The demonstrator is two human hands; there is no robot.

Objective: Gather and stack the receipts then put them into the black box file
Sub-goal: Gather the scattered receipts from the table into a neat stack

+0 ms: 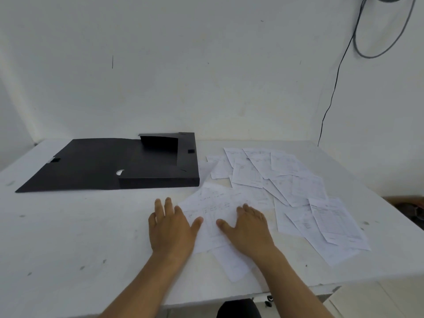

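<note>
White table (68,226), open black box file (110,166), scattered receipts (286,184), flat hands

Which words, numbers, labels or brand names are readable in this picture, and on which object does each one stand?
None can be read.
receipts: printed lines and tables show, but all are too small and blurred to read.
black box file: no label or brand visible, only a pale finger hole.
white table and wall: only marks and stains, no text.

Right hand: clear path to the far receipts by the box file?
Probably yes. The right hand lies flat and open on the near receipts; only loose paper and bare table separate it from the far receipts beside the black box file.
</note>
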